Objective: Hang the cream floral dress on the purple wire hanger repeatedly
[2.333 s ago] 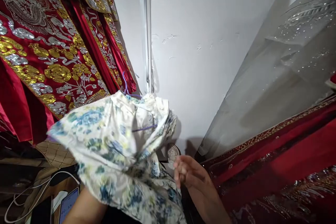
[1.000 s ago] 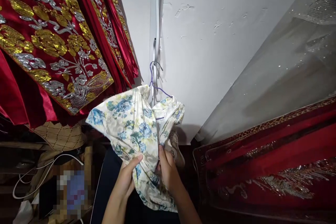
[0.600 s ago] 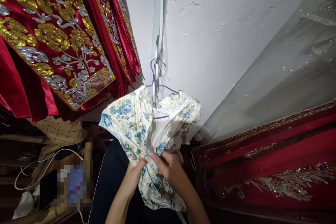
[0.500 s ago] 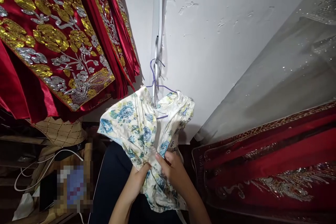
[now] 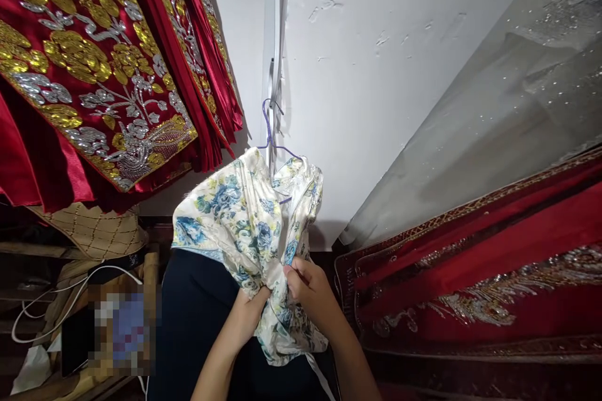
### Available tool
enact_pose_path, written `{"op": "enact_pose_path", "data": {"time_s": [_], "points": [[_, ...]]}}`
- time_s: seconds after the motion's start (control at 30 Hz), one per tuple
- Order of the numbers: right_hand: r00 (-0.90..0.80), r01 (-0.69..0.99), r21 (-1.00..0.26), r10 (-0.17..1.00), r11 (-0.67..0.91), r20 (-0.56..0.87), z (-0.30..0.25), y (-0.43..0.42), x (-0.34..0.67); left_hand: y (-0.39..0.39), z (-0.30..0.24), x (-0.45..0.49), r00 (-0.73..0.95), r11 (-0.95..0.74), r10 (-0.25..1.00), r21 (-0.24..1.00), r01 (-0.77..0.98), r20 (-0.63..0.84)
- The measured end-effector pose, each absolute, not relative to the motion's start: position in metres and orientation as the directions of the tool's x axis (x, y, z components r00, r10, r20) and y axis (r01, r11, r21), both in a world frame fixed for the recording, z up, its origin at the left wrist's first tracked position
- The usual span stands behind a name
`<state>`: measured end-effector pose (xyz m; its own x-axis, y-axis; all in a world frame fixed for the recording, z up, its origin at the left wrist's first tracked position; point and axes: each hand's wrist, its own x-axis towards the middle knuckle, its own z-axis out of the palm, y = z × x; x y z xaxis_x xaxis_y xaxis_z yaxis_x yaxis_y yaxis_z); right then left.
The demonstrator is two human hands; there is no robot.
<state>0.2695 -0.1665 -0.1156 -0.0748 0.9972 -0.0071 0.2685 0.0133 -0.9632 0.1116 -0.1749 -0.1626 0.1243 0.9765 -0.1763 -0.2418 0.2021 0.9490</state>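
Floral dress already hangs on a hanger at 12 o'clock; left hand and right hand both pinch its bunched front, not yet straightened.

We face a white wall, its paint scuffed and chipped, with a pale strip running down it. Red cloths with gold and silver embroidery hang at the wall's left edge, a grey sheer sheet and more red fabric at its right. Below left lie a woven hat and white cables.
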Motion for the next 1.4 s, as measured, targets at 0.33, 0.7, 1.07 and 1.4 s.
{"op": "enact_pose_path", "data": {"time_s": [0.33, 0.7, 1.07, 1.4], "points": [[-0.138, 0.146, -0.984, 0.983, -0.098, -0.118, -0.114, -0.166, 0.257, -0.184, -0.159, 0.097, -0.624, -0.235, 0.735, 0.963, 0.131, 0.264], [-0.220, 0.040, -0.990, 0.965, -0.138, -0.143, -0.117, -0.175, 0.233, -0.181, -0.169, 0.119, -0.073, -0.177, 0.980, 0.981, 0.081, 0.183], [-0.120, 0.110, -0.988, 0.985, -0.113, -0.126, -0.129, -0.174, 0.243, -0.176, -0.183, 0.120, -0.016, -0.254, 0.964, 0.939, 0.233, 0.265], [0.157, -0.171, -0.968, 0.975, 0.185, 0.158, -0.012, -0.083, 0.241, -0.141, -0.188, 0.119, 0.116, -0.217, 0.975, 0.908, 0.358, 0.187]]}}
